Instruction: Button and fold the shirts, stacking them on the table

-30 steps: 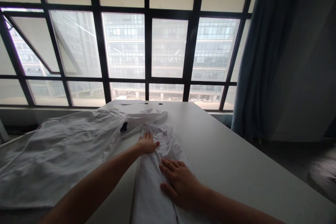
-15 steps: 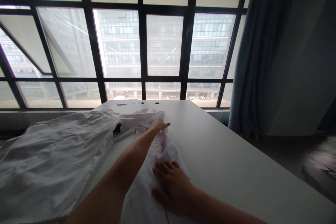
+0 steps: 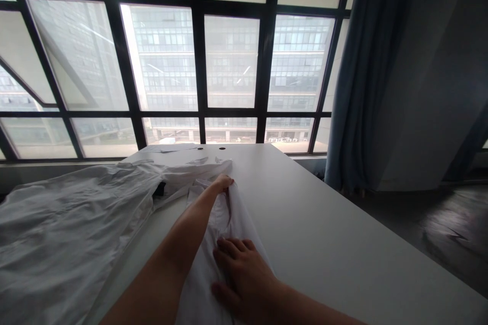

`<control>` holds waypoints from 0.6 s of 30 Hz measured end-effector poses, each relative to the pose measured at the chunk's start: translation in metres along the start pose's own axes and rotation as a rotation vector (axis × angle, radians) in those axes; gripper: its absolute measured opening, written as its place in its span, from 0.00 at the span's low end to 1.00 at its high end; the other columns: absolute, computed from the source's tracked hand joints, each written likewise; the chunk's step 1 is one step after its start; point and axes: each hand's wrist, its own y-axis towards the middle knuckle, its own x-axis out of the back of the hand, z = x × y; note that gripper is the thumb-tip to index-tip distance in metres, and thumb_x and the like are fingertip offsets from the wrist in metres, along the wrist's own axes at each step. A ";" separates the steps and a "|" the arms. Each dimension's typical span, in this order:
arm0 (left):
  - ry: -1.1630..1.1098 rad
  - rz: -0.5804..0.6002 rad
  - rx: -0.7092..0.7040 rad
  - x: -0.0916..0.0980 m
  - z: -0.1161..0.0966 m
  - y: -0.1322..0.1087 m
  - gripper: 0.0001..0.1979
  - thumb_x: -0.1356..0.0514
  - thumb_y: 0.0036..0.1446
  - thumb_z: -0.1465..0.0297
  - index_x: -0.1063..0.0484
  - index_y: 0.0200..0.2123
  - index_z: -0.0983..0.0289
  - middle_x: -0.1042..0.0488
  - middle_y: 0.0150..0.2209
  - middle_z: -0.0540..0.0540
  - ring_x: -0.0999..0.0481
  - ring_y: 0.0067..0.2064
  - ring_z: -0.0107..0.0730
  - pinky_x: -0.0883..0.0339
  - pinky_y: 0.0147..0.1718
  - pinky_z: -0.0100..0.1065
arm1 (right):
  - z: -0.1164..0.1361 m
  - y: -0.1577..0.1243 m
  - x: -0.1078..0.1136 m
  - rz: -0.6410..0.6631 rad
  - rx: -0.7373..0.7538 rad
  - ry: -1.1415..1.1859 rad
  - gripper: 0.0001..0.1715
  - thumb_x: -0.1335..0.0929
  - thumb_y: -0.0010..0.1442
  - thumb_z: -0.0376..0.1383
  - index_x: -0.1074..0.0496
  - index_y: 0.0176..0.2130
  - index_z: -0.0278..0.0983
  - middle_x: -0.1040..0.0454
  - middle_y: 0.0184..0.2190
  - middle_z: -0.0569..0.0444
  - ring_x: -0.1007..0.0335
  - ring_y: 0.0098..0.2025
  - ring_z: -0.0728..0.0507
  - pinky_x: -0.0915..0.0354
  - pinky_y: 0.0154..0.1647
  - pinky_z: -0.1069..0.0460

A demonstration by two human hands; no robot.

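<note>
I count two hands and two white garments on the tabletop [image 3: 324, 213]. The folded white shirt [image 3: 244, 228] lies lengthwise near the middle of the tabletop, running from the near edge toward the far end. My view of the left hand [image 3: 220, 184] is poor: its fingers curl at the shirt's far portion, and I cannot tell whether they are clenched on the cloth. The right hand [image 3: 240, 279] lies open and flat on the shirt's near portion. A second white garment [image 3: 68, 223], rumpled, spreads left and hangs past the tabletop's left edge, with a dark patch [image 3: 159, 189] in a gap in it. Two round holes [image 3: 211, 148] mark the far end. A large window [image 3: 229, 61] stands beyond, with a blue curtain [image 3: 354, 86] to the right.
</note>
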 end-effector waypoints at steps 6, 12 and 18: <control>0.096 -0.094 -0.098 0.009 -0.003 -0.015 0.20 0.39 0.60 0.74 0.30 0.55 0.71 0.23 0.44 0.65 0.22 0.45 0.43 0.26 0.43 0.37 | 0.000 0.001 0.002 0.012 0.002 -0.051 0.33 0.31 0.68 0.51 0.31 0.65 0.39 0.38 0.65 0.46 0.42 0.63 0.33 0.50 0.66 0.39; 0.323 0.084 -0.432 0.007 -0.001 -0.059 0.16 0.45 0.65 0.68 0.25 0.53 0.66 0.29 0.61 0.65 0.34 0.65 0.48 0.47 0.68 0.44 | 0.000 0.000 0.003 0.014 0.018 -0.070 0.32 0.31 0.69 0.50 0.32 0.65 0.38 0.39 0.66 0.45 0.43 0.64 0.32 0.48 0.65 0.38; 0.620 0.364 -0.473 -0.011 0.030 -0.096 0.34 0.57 0.72 0.55 0.50 0.73 0.70 0.57 0.74 0.67 0.59 0.75 0.50 0.60 0.71 0.53 | 0.004 0.001 0.006 0.037 -0.006 -0.061 0.32 0.29 0.69 0.48 0.31 0.65 0.35 0.39 0.65 0.44 0.44 0.64 0.32 0.50 0.67 0.37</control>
